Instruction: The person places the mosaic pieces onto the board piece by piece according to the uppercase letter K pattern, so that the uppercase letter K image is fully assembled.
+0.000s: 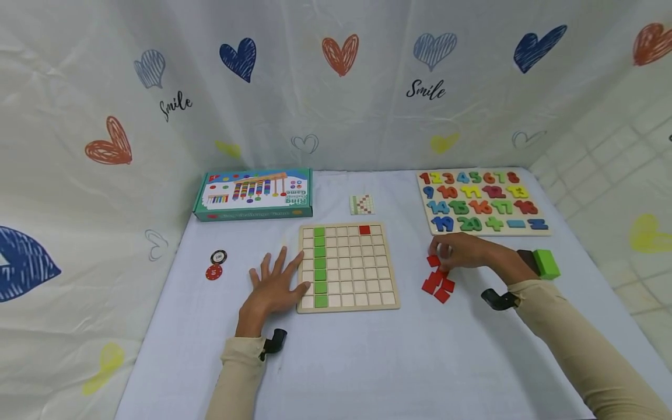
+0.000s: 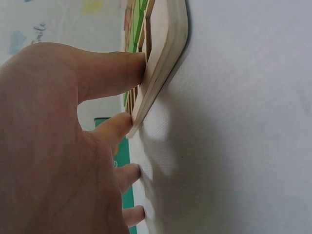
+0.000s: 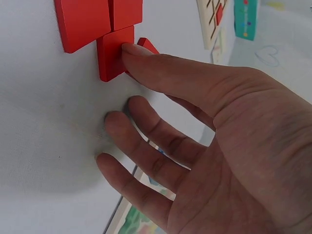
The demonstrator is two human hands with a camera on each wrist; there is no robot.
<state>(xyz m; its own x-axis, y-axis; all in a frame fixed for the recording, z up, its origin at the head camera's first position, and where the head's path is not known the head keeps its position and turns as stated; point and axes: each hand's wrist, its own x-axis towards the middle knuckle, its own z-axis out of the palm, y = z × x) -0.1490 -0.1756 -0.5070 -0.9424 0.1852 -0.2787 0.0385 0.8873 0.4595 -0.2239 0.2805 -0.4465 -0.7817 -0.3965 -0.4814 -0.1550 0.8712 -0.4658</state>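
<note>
A wooden grid board (image 1: 347, 267) lies in the middle of the table, with a column of green tiles (image 1: 319, 265) at its left and one red tile (image 1: 364, 230) in its top row. My left hand (image 1: 275, 283) lies flat with fingers spread. Its thumb and forefinger touch the board's left edge (image 2: 165, 53), as the left wrist view shows close up (image 2: 97, 131). My right hand (image 1: 462, 251) reaches over a small heap of red tiles (image 1: 438, 283) right of the board. Its fingers (image 3: 204, 112) are straight on the cloth and the thumb touches one red tile (image 3: 114, 53).
A number puzzle board (image 1: 483, 201) lies at the back right and a ring game box (image 1: 254, 194) at the back left. A small pattern card (image 1: 361, 204) sits behind the grid board. Two poker chips (image 1: 216, 265) lie at the left. A green block (image 1: 546, 263) stands by my right wrist.
</note>
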